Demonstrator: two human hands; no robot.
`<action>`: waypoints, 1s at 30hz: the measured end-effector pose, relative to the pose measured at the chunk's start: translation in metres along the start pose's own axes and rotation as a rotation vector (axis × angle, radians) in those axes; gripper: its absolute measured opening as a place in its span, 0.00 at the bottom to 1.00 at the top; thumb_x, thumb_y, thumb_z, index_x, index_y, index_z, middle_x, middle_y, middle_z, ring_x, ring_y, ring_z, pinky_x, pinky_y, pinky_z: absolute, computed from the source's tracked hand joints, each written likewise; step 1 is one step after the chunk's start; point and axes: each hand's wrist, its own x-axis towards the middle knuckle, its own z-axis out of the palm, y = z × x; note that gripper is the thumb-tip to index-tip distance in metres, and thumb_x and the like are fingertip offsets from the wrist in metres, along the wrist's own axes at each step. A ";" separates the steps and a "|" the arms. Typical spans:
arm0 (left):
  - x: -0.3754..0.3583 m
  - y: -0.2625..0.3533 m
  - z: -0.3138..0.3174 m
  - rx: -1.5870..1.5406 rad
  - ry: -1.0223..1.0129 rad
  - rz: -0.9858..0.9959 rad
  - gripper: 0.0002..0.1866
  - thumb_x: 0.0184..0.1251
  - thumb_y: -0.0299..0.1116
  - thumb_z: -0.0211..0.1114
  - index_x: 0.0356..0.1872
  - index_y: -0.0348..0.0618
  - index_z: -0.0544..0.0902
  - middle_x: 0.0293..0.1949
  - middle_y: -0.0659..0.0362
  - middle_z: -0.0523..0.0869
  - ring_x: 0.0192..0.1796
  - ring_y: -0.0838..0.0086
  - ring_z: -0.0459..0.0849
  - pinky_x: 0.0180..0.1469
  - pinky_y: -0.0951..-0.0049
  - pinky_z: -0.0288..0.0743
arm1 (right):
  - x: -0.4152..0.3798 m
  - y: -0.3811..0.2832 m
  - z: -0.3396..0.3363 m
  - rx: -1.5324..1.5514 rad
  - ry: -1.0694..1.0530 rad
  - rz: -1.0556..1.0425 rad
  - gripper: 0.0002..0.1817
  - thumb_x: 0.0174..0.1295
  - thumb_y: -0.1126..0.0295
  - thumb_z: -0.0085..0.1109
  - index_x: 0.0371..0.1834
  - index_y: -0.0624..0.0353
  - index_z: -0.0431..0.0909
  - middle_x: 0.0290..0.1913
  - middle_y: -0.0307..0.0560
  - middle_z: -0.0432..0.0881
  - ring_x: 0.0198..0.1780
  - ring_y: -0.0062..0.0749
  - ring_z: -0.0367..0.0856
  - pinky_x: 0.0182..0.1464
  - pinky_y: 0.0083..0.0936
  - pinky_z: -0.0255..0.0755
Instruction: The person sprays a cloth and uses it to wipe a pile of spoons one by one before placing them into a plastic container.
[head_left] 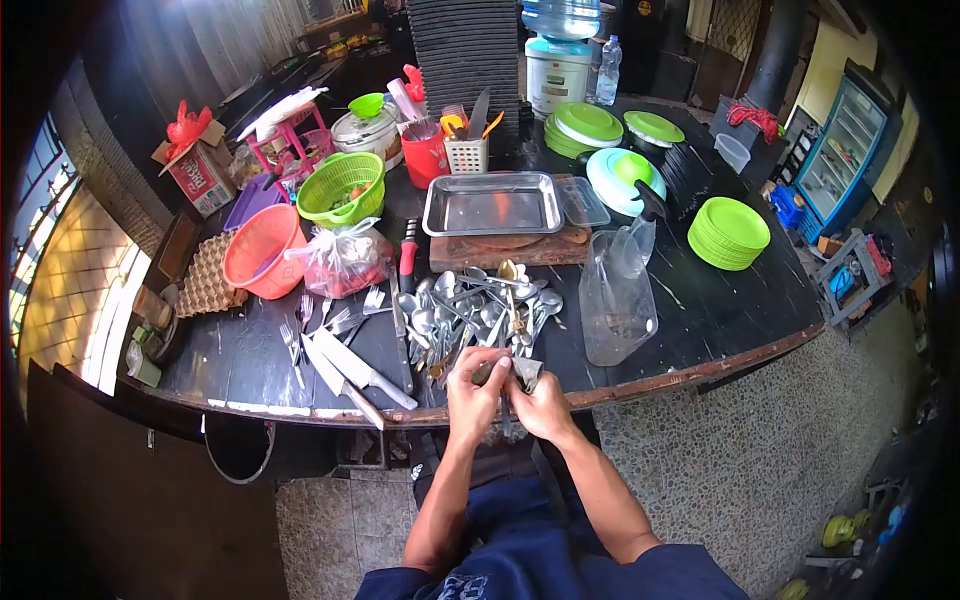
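Both of my hands are closed close together at the table's front edge, in front of a pile of spoons (475, 305). My left hand (474, 388) pinches a thin metal utensil whose kind I cannot make out, as the fingers cover most of it. My right hand (541, 402) is closed round a crumpled greyish cloth (528, 373) that presses against the utensil. Left of the pile lie several forks (342, 320), two broad-bladed knives (345, 372) and a narrow knife (401, 345).
A metal tray (493, 204) rests on a wooden board (500, 250) behind the spoons. To the right are a clear plastic container (618, 310) and stacked green plates (729, 232). On the left stand a red basin (265, 250), a green colander (342, 188) and a plastic bag (345, 260).
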 end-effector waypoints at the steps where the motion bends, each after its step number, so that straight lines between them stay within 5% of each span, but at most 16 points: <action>1: 0.002 0.000 -0.005 0.097 -0.033 0.050 0.07 0.68 0.24 0.70 0.44 0.35 0.90 0.41 0.61 0.88 0.42 0.77 0.84 0.48 0.74 0.77 | -0.001 0.003 0.002 0.019 0.015 -0.055 0.12 0.74 0.66 0.61 0.38 0.66 0.84 0.27 0.34 0.82 0.30 0.13 0.74 0.29 0.25 0.70; 2: 0.003 0.000 -0.009 0.098 -0.032 0.047 0.07 0.68 0.24 0.70 0.44 0.35 0.90 0.41 0.61 0.88 0.42 0.77 0.84 0.48 0.74 0.77 | -0.002 0.006 -0.002 -0.032 -0.048 0.034 0.12 0.73 0.65 0.62 0.47 0.64 0.85 0.31 0.54 0.88 0.34 0.34 0.89 0.37 0.35 0.78; 12: 0.016 -0.015 -0.021 -0.320 0.142 -0.111 0.04 0.74 0.24 0.67 0.41 0.34 0.87 0.34 0.57 0.89 0.30 0.78 0.84 0.35 0.77 0.77 | -0.025 -0.006 -0.001 -0.211 -0.046 -0.134 0.17 0.63 0.65 0.70 0.47 0.68 0.85 0.40 0.59 0.86 0.41 0.58 0.86 0.47 0.45 0.78; 17: 0.016 -0.016 -0.017 -0.642 0.201 -0.245 0.13 0.81 0.40 0.61 0.52 0.41 0.80 0.34 0.58 0.85 0.20 0.74 0.80 0.21 0.73 0.76 | -0.035 -0.016 -0.014 -0.189 -0.119 -0.099 0.17 0.63 0.65 0.72 0.48 0.66 0.85 0.40 0.58 0.87 0.43 0.53 0.88 0.46 0.40 0.79; 21: 0.024 -0.011 -0.031 -0.575 0.198 -0.194 0.21 0.83 0.48 0.56 0.62 0.43 0.77 0.29 0.63 0.79 0.14 0.83 0.65 0.14 0.79 0.59 | -0.036 -0.011 -0.023 -0.067 -0.152 -0.069 0.18 0.64 0.64 0.72 0.51 0.65 0.86 0.41 0.54 0.89 0.45 0.43 0.90 0.48 0.34 0.80; 25: 0.021 -0.003 -0.027 -0.615 0.096 -0.346 0.24 0.76 0.23 0.54 0.71 0.36 0.71 0.36 0.60 0.80 0.24 0.82 0.71 0.25 0.79 0.65 | -0.019 -0.013 -0.020 -0.057 0.193 -0.253 0.14 0.72 0.68 0.62 0.56 0.63 0.85 0.49 0.53 0.86 0.50 0.43 0.87 0.54 0.34 0.78; 26: 0.015 0.001 -0.020 -0.513 0.032 -0.358 0.34 0.63 0.15 0.50 0.75 0.32 0.66 0.42 0.56 0.80 0.30 0.80 0.73 0.30 0.78 0.68 | -0.016 -0.013 -0.018 -0.110 0.254 -0.268 0.17 0.68 0.72 0.64 0.59 0.58 0.85 0.51 0.51 0.84 0.51 0.46 0.83 0.56 0.37 0.77; 27: 0.011 0.007 -0.013 -0.402 -0.041 -0.356 0.37 0.63 0.15 0.50 0.78 0.32 0.63 0.48 0.53 0.80 0.33 0.77 0.77 0.33 0.75 0.73 | -0.011 -0.015 -0.018 -0.109 0.254 -0.270 0.17 0.68 0.72 0.64 0.59 0.58 0.85 0.51 0.51 0.84 0.51 0.46 0.83 0.56 0.37 0.77; 30: -0.002 0.005 0.007 -0.115 -0.187 -0.302 0.36 0.68 0.16 0.50 0.80 0.39 0.60 0.55 0.49 0.82 0.38 0.76 0.82 0.35 0.73 0.77 | 0.003 -0.019 -0.026 -0.674 0.175 -0.652 0.31 0.46 0.75 0.71 0.60 0.48 0.87 0.53 0.43 0.83 0.49 0.47 0.80 0.52 0.39 0.79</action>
